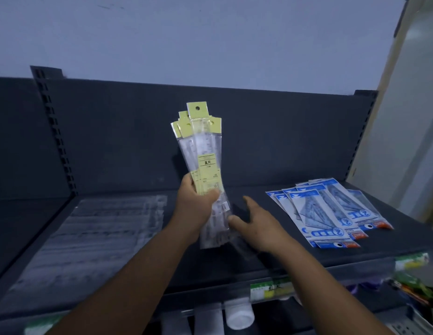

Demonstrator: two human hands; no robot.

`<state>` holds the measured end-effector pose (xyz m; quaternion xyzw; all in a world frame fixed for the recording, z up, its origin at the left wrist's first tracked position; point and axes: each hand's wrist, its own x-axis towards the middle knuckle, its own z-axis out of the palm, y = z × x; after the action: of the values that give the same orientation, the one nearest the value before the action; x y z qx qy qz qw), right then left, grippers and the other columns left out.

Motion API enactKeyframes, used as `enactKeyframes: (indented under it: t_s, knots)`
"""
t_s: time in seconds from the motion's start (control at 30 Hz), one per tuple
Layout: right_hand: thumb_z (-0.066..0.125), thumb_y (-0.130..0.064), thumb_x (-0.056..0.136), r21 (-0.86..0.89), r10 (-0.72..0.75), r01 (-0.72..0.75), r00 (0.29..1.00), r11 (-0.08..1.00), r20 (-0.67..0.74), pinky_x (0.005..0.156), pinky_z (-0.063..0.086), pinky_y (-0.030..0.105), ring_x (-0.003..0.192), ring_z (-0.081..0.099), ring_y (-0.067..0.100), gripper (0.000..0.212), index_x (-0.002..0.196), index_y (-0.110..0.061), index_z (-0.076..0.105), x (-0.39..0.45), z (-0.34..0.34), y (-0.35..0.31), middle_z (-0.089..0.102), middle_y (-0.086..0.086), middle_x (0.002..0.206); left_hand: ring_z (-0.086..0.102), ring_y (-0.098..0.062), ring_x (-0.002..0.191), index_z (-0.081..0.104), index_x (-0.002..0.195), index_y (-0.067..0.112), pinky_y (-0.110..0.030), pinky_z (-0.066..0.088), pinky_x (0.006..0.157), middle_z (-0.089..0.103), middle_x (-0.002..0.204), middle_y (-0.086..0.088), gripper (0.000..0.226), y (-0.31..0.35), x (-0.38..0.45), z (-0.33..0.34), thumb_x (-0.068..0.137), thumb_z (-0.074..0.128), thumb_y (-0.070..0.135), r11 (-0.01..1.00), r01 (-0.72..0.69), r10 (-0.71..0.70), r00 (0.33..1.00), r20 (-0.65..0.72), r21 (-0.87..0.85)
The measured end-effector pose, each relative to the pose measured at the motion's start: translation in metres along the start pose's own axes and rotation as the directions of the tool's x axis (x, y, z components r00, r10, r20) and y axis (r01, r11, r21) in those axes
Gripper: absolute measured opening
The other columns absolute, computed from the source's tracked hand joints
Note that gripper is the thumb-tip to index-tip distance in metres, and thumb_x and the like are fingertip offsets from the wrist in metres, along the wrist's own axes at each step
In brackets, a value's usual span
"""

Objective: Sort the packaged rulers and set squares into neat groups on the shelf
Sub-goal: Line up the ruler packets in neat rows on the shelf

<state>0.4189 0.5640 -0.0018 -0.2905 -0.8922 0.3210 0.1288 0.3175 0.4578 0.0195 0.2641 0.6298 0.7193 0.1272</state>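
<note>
Progress: judged late stage | left hand (195, 209) grips fanned bundle of yellow-carded rulers (203, 151) upright above shelf (271, 252) centre | right hand (256, 226) fingers spread, thumb touching bundle's lower edge, holds nothing | blue set-square packs (329, 211) grouped right, clear packs (89, 238) left | remaining: square up and lay down rulers.

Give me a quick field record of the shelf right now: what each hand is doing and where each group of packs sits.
left hand: grips a fanned bundle of yellow-header ruler packs, held upright
right hand: open, fingers spread, thumb near the bundle's lower end
set square packs: blue, overlapping, flat on the right of the shelf
clear packs: flat on the left, contents blurred
middle of shelf: no group laid down yet
</note>
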Motion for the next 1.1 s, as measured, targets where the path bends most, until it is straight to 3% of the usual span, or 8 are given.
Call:
enactKeyframes:
  t_s: [0.13, 0.3, 0.43, 0.57, 0.63, 0.73, 0.87, 1.1]
  knots:
    - [0.055, -0.063, 0.082, -0.138, 0.078, -0.066, 0.993, 0.988, 0.085, 0.112, 0.031, 0.036, 0.141, 0.027, 0.026, 0.089, 0.151, -0.018, 0.022, 0.005, 0.012, 0.005, 0.035, 0.007, 0.151, 0.066, -0.023, 0.099, 0.050, 0.119, 0.017, -0.043, 0.056, 0.084, 0.066, 0.108, -0.002, 0.038, -0.001, 0.000, -0.016, 0.087, 0.063, 0.001, 0.995, 0.098, -0.101, 0.991, -0.086, -0.035]
    - [0.066, -0.046, 0.079, -0.219, 0.073, -0.059, 0.996, 0.974, 0.054, 0.087, 0.045, 0.029, 0.113, 0.048, 0.027, 0.044, 0.112, -0.018, 0.058, 0.009, 0.019, 0.005, 0.057, 0.006, 0.120, 0.066, -0.023, 0.097, 0.053, 0.125, 0.015, -0.048, 0.056, 0.086, 0.067, 0.106, -0.002, 0.042, -0.004, 0.003, -0.033, 0.086, 0.063, 0.001, 0.990, 0.136, -0.140, 0.979, -0.147, -0.040]
    - [0.069, -0.029, 0.079, -0.278, 0.144, -0.127, 0.989, 0.952, 0.041, 0.065, 0.043, 0.024, 0.085, 0.061, 0.023, 0.018, 0.083, -0.015, 0.058, 0.011, 0.011, -0.003, 0.061, 0.004, 0.089, 0.066, -0.024, 0.098, 0.054, 0.125, 0.014, -0.048, 0.054, 0.089, 0.067, 0.107, -0.003, 0.041, -0.005, 0.005, -0.040, 0.087, 0.064, 0.002, 0.987, 0.147, -0.156, 0.977, -0.146, -0.069]
    - [0.074, -0.021, 0.075, -0.254, 0.224, -0.196, 0.971, 0.947, 0.085, 0.060, 0.044, 0.024, 0.073, 0.060, 0.021, 0.019, 0.070, -0.011, 0.059, 0.015, 0.003, -0.008, 0.057, 0.001, 0.069, 0.066, -0.022, 0.097, 0.055, 0.121, 0.016, -0.043, 0.055, 0.083, 0.067, 0.107, -0.002, 0.037, -0.008, 0.003, -0.042, 0.088, 0.064, 0.003, 0.983, 0.160, -0.169, 0.980, -0.102, -0.087]
    - [0.074, -0.017, 0.074, -0.167, 0.209, -0.195, 0.975, 0.966, 0.073, 0.061, 0.047, 0.025, 0.071, 0.061, 0.019, 0.015, 0.079, -0.005, 0.067, 0.017, 0.005, -0.002, 0.061, 0.004, 0.072, 0.066, -0.019, 0.094, 0.056, 0.115, 0.019, -0.036, 0.055, 0.073, 0.067, 0.105, -0.001, 0.031, -0.009, 0.002, -0.042, 0.088, 0.064, 0.003, 0.982, 0.157, -0.165, 0.983, -0.078, -0.105]
    - [0.070, -0.006, 0.079, 0.181, 0.179, -0.173, 0.984, 0.968, -0.014, 0.062, 0.048, 0.023, 0.064, 0.057, 0.011, 0.002, 0.080, -0.006, 0.070, 0.018, 0.012, 0.012, 0.064, 0.003, 0.073, 0.065, -0.015, 0.093, 0.055, 0.112, 0.024, -0.028, 0.052, 0.068, 0.066, 0.105, 0.002, 0.032, -0.009, 0.000, -0.042, 0.089, 0.063, 0.004, 0.982, 0.139, -0.143, 0.989, -0.020, -0.128]
    - [0.064, -0.001, 0.087, 0.645, 0.176, -0.059, 0.977, 0.762, -0.119, 0.069, 0.054, 0.023, 0.073, 0.063, 0.014, 0.011, 0.093, -0.006, 0.072, 0.010, 0.010, 0.009, 0.072, 0.009, 0.086, 0.065, -0.015, 0.093, 0.055, 0.117, 0.020, -0.025, 0.050, 0.066, 0.067, 0.106, 0.001, 0.033, -0.010, -0.004, -0.033, 0.089, 0.062, 0.003, 0.976, 0.145, -0.139, 0.989, 0.047, -0.160]
    - [0.058, -0.009, 0.093, 0.797, 0.124, 0.040, 0.982, 0.603, -0.143, 0.072, 0.057, 0.034, 0.074, 0.069, 0.018, 0.015, 0.096, -0.015, 0.072, 0.002, 0.005, -0.012, 0.076, 0.008, 0.089, 0.070, -0.019, 0.088, 0.056, 0.111, 0.020, -0.029, 0.057, 0.066, 0.071, 0.101, -0.004, 0.033, -0.008, -0.009, 0.001, 0.089, 0.057, -0.004, 0.962, 0.151, -0.115, 0.979, 0.166, -0.228]
